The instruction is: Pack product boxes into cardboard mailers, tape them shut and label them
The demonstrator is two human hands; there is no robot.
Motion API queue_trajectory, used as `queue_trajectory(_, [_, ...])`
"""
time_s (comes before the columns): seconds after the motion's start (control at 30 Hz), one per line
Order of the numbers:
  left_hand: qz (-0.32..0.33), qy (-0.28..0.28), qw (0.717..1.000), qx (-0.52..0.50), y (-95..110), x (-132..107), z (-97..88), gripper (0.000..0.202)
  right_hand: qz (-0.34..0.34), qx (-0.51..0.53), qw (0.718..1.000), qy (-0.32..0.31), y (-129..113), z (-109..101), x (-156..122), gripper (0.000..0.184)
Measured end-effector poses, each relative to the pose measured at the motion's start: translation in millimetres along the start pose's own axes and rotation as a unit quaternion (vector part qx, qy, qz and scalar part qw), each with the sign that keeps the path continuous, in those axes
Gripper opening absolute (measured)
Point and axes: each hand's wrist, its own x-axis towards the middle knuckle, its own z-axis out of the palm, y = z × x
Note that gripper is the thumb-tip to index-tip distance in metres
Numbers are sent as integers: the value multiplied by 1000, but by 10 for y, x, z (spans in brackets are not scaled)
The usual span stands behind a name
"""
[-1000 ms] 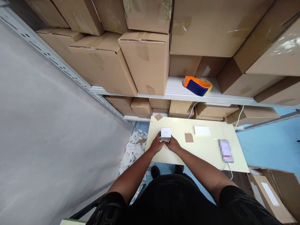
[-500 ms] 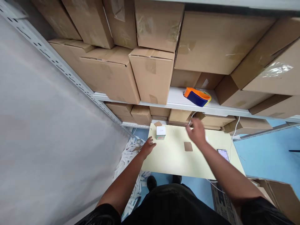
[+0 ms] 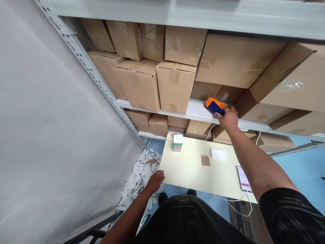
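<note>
My right hand (image 3: 229,118) is closed round the right end of an orange and dark-blue item (image 3: 215,106) on the middle shelf. Its kind is not clear, and the fingers cover part of it. My left hand (image 3: 156,179) is at the left front edge of the pale yellow table (image 3: 182,169), fingers curled in, with nothing visible in them. On the table's far left stands a small white and green box (image 3: 177,143). A flat white pad or stack (image 3: 218,154) lies right of the middle, beside a small brown card piece (image 3: 205,160).
Cardboard boxes (image 3: 175,88) fill the metal rack (image 3: 152,107) behind the table. A phone (image 3: 243,179) with a white cable (image 3: 250,208) lies at the table's right. White paper strips (image 3: 134,176) cover the floor at left, beside a grey wall (image 3: 50,135).
My right hand has moved up from above the table to the shelf and taken hold of the orange and dark-blue item. My left hand has drawn back from beside the small box, its fingers curling.
</note>
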Motion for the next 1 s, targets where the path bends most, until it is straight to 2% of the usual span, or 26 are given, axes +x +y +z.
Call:
queue_trajectory(0.07, [26,-3,1000,9,40,-33,-26,36,-24,4,999,36,-1,-93,-210,55])
queue_trajectory(0.13, [50,-11,999,17,44,-58,-54,35,-36,2,998,51,7,-175,-563,56])
queue_trajectory(0.27, [81,-39,994,55,-46,-84,-129,31,-25,7,999,26,83,-195,-1646,46])
queue_trajectory(0.4, [92,-67,988,104,-156,-97,-207,28,-6,22,997,-70,245,5,-2836,35])
queue_trajectory(0.47, [93,-74,985,126,-183,-115,-221,26,20,19,991,-127,346,149,-3301,32])
queue_trajectory(0.53, [94,-76,983,141,-183,-149,-206,25,46,15,983,-177,457,297,-3631,28])
queue_trajectory(0.6, [90,-73,982,147,-159,-203,-156,23,63,8,973,-220,578,433,-3831,23])
queue_trajectory(0.7, [74,-64,983,153,-92,-322,-13,24,66,0,965,-256,784,601,-3941,18])
queue_trajectory(0.83, [40,-47,986,156,6,-536,297,25,58,-12,962,-265,1076,745,-3903,15])
queue_trajectory(0.93, [43,-50,984,163,81,-706,577,25,32,-25,962,-269,1230,779,-3847,11])
queue_trajectory(1.0, [46,-59,982,175,144,-797,758,25,22,-22,964,-264,1285,752,-3817,19])
